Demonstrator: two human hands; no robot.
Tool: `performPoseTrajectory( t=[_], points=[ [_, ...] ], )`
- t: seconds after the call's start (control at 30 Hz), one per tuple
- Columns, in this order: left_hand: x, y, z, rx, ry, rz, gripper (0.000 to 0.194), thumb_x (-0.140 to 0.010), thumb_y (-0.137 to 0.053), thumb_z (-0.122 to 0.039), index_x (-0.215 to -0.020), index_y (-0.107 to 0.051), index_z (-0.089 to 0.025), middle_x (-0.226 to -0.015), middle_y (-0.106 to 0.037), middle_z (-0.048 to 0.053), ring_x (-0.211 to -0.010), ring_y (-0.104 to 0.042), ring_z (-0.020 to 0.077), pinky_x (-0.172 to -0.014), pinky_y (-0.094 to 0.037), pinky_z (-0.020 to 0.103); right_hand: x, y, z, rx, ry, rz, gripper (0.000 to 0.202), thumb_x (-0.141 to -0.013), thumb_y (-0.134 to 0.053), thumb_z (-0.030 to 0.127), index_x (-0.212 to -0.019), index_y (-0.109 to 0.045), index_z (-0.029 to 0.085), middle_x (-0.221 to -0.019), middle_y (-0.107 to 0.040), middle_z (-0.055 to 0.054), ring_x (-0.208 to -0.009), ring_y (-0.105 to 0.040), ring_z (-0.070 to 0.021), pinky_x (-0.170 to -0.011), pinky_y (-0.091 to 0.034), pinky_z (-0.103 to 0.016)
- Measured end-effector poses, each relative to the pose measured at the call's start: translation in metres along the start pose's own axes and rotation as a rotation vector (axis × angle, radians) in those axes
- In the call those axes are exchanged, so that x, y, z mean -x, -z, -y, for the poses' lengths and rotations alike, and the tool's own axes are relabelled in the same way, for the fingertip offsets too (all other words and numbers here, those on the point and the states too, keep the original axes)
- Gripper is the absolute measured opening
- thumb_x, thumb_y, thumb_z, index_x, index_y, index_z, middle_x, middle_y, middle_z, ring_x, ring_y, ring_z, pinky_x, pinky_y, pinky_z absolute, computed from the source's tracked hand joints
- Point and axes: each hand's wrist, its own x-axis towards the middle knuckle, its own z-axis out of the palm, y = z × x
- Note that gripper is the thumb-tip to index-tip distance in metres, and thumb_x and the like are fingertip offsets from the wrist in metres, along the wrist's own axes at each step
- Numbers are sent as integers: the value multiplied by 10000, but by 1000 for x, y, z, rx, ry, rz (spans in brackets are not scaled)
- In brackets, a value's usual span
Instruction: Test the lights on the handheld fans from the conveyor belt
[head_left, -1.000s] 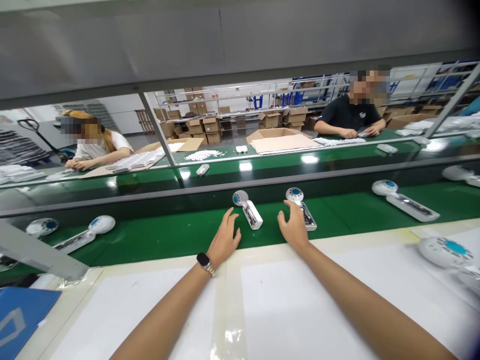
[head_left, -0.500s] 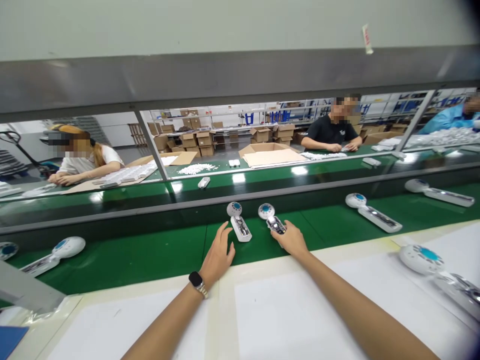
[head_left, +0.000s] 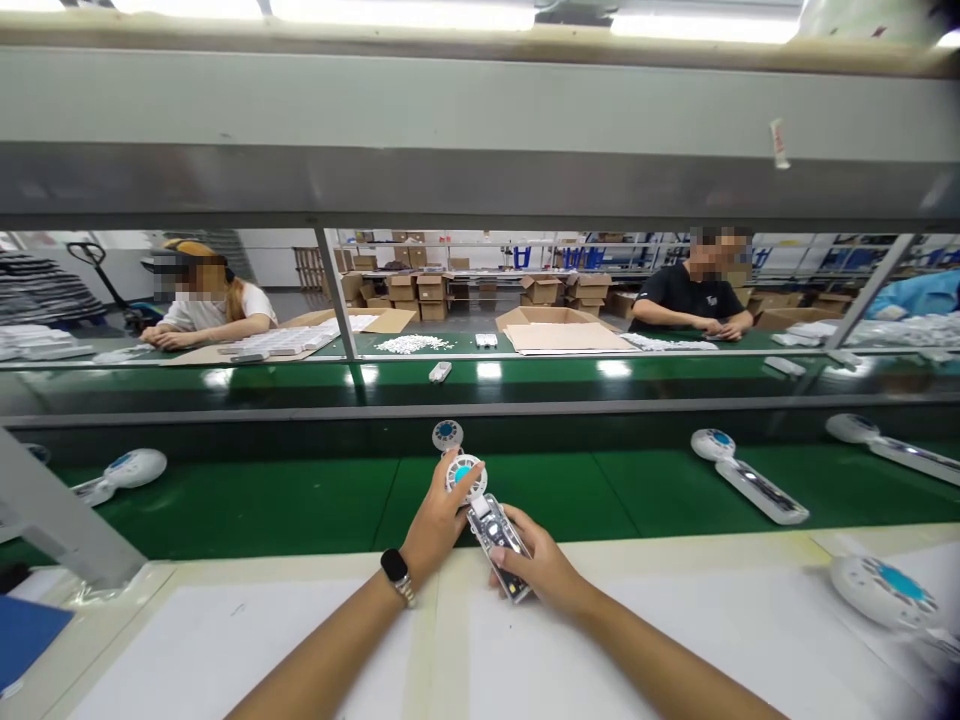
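Both hands hold one white handheld fan above the front edge of the belt. Its round head has a blue centre, and its handle lies uncovered, with the circuitry inside showing. My left hand is closed on the fan's head, thumb and fingers around the rim. Around the lower handle my right hand is wrapped, thumb on top. Just behind my left hand, a second handheld fan lies on the green belt; its handle is mostly hidden.
More open-handled fans lie on the belt at right and left. Another fan rests on the white worktop. A metal post stands at left. Across a second belt, co-workers sit by cartons and white parts.
My right hand has lifted the fan off the belt and brought it left and closer. My left hand, open beside the other fan before, has closed on the lifted fan's head. The view has tilted up.
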Motion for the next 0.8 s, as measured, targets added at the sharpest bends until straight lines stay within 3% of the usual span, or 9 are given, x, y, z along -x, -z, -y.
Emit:
performPoseTrajectory(
  t=[0.13, 0.3, 0.8],
  points=[
    [1, 0, 3, 54, 56, 48, 589, -786, -503, -67, -1298, -364, -323, -1422, -200, 78, -1227, -388, 258, -956, -425, 395, -1, -3, 2, -28, -48, -3, 570, -684, -636, 476, -1143, -430, 208, -797, -577, -12, -535, -626, -164, -421, -464, -256],
    [1, -2, 5, -11, 33, 52, 617, -780, -492, -49, -1310, -348, -330, -1421, -218, 76, -1249, -351, 264, -969, -406, 424, -2, -6, 2, 32, -101, -7, 546, -694, -621, 495, -1123, -442, 208, -737, -568, 3, -574, -637, -180, -443, -484, -270],
    [0, 0, -1, -53, -21, 12, 597, -797, -461, -28, -1312, -344, -305, -1429, -194, 86, -1278, -298, 263, -966, -417, 403, 1, -7, -3, 144, -2, -24, 479, -742, -575, 488, -1113, -484, 198, -682, -546, 9, -554, -587, -159, -435, -460, -253]
  ],
)
